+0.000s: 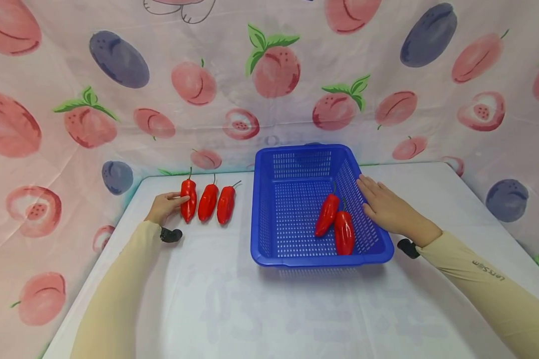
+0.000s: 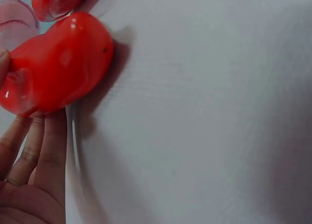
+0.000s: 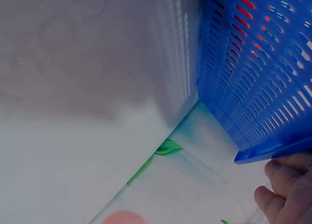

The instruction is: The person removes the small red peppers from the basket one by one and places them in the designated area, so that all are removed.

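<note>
My left hand [image 1: 163, 207] pinches the leftmost red pepper [image 1: 188, 199] between thumb and fingers. Close up in the left wrist view, the glossy pepper [image 2: 63, 63] has the thumb on one side and fingertips against the other. Two more red peppers, a middle one [image 1: 208, 203] and a right one [image 1: 226, 205], lie beside it with stems pointing away. My right hand [image 1: 393, 209] rests with extended fingers on the right rim of a blue plastic basket [image 1: 323, 261]. Inside the basket lie two red peppers, one [image 1: 327, 215] partly behind the other [image 1: 344, 233].
A white table [image 1: 197, 299] carries everything. Behind it hangs a fruit-printed cloth [image 1: 233, 65], which also runs along the left and right sides. The basket stands between the row of peppers and my right hand.
</note>
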Demonstrator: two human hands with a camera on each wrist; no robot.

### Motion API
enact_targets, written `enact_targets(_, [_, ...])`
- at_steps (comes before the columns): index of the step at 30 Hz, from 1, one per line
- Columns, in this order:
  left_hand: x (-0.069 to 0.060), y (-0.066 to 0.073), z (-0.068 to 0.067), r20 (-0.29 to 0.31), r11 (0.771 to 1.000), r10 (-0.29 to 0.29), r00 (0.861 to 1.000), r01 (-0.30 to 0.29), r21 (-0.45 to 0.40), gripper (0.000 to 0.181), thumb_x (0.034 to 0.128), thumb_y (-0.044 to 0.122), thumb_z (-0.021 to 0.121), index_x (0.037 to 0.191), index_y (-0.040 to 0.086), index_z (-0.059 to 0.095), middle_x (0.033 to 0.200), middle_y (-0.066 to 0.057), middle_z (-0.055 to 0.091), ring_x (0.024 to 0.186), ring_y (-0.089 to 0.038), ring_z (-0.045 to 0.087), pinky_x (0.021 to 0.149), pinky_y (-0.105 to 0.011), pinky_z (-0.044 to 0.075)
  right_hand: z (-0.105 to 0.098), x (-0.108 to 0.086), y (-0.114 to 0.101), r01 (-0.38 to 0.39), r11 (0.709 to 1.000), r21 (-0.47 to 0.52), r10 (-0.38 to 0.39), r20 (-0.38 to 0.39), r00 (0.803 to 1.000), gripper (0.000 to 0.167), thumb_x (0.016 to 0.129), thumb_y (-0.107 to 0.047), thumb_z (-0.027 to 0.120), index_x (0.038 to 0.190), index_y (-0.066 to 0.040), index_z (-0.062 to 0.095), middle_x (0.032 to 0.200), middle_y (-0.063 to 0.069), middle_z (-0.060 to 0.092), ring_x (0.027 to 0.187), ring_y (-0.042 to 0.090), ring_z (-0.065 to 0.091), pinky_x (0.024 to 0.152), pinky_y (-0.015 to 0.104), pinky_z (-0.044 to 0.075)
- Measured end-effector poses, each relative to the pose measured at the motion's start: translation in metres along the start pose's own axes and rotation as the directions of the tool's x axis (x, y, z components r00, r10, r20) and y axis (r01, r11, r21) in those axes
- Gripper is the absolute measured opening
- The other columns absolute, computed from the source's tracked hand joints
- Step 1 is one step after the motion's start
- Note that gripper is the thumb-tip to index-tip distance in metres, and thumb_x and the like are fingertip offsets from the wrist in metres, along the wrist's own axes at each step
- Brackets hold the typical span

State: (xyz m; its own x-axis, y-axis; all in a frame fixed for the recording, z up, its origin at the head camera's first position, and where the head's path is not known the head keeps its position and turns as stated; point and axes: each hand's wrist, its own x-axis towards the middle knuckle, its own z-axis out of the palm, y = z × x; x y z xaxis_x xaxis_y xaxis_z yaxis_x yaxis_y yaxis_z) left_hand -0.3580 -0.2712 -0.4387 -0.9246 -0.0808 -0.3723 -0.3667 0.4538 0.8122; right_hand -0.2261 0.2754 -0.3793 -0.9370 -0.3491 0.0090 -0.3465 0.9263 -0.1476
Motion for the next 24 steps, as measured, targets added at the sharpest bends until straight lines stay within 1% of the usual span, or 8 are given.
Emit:
enact_targets(3, [-0.0012, -0.0006, 0.0008, -0.005, 1.000, -0.010, 1.000, 0.010, -0.003, 0.074, 0.0908, 0.041, 0.058, 0.147, 0.006, 0.028, 0.151, -0.020, 0.029, 0.132, -0.034, 0.036, 0.114, -0.045, 0.032, -0.0004, -0.0003, -0.0006, -0.004, 1.000, 0.002, 0.004, -0.001, 1.000, 0.062, 0.096, -0.019, 0.041, 0.145, 0.010, 0.016, 0.153, 0.028, 0.015, 0.141, 0.044, 0.016, 0.115, 0.059, 0.015])
enact_targets(5, [-0.0015, -0.0004, 0.0019, -0.007, 1.000, -0.010, 1.000, 0.010, -0.014, 0.073, 0.0912, 0.041, 0.058, 0.147, 0.005, 0.028, 0.151, -0.020, 0.029, 0.132, -0.034, 0.036, 0.113, -0.044, 0.033, -0.0013, -0.0005, -0.0014, -0.008, 1.000, 0.008, 0.008, 0.003, 1.000, 0.063, 0.096, -0.019, 0.041, 0.146, 0.009, 0.016, 0.154, 0.028, 0.015, 0.142, 0.044, 0.015, 0.115, 0.059, 0.014])
enact_targets(9, [-0.0019, 0.0013, 0.0035, -0.013, 1.000, -0.006, 1.000, 0.006, -0.012, 0.070, 0.0920, 0.039, 0.057, 0.147, 0.004, 0.030, 0.150, -0.020, 0.032, 0.130, -0.033, 0.038, 0.112, -0.041, 0.036, -0.0022, -0.0007, -0.0019, -0.011, 1.000, 0.017, 0.011, 0.005, 1.000, 0.063, 0.096, -0.019, 0.041, 0.146, 0.010, 0.016, 0.154, 0.027, 0.014, 0.142, 0.044, 0.015, 0.115, 0.059, 0.014])
enact_targets(11, [-0.0019, 0.0019, 0.0037, -0.016, 1.000, -0.001, 1.000, 0.002, 0.012, 0.072, 0.0914, 0.041, 0.057, 0.146, 0.004, 0.030, 0.149, -0.020, 0.033, 0.129, -0.033, 0.039, 0.111, -0.041, 0.037, -0.0022, -0.0009, -0.0019, -0.009, 1.000, 0.017, 0.009, 0.002, 1.000, 0.063, 0.095, -0.019, 0.041, 0.146, 0.010, 0.016, 0.154, 0.028, 0.015, 0.142, 0.044, 0.015, 0.115, 0.059, 0.015])
enact_targets(16, [0.0006, 0.0026, 0.0033, -0.028, 0.998, -0.013, 1.000, 0.015, 0.062, 0.075, 0.0895, 0.045, 0.058, 0.146, 0.005, 0.031, 0.147, -0.021, 0.035, 0.128, -0.033, 0.039, 0.110, -0.043, 0.038, -0.0017, -0.0011, -0.0019, -0.009, 1.000, 0.017, 0.009, -0.002, 1.000, 0.063, 0.095, -0.019, 0.041, 0.146, 0.009, 0.017, 0.154, 0.027, 0.015, 0.142, 0.043, 0.015, 0.115, 0.059, 0.015])
enact_targets(18, [0.0018, 0.0029, 0.0034, -0.034, 0.997, -0.022, 0.999, 0.025, 0.072, 0.074, 0.0895, 0.045, 0.058, 0.146, 0.006, 0.032, 0.147, -0.020, 0.035, 0.128, -0.033, 0.039, 0.110, -0.043, 0.039, -0.0014, -0.0009, -0.0016, -0.009, 1.000, 0.017, 0.009, -0.003, 1.000, 0.063, 0.095, -0.019, 0.042, 0.146, 0.009, 0.017, 0.154, 0.027, 0.015, 0.142, 0.043, 0.016, 0.115, 0.059, 0.015])
enact_targets(24, [0.0046, 0.0027, 0.0039, -0.044, 0.993, -0.017, 0.999, 0.022, 0.113, 0.073, 0.0897, 0.045, 0.058, 0.145, 0.004, 0.033, 0.145, -0.022, 0.037, 0.127, -0.034, 0.040, 0.108, -0.043, 0.040, -0.0014, -0.0007, -0.0011, -0.005, 1.000, 0.006, 0.005, 0.001, 1.000, 0.062, 0.096, -0.018, 0.041, 0.146, 0.009, 0.017, 0.154, 0.027, 0.015, 0.142, 0.043, 0.016, 0.115, 0.058, 0.015])
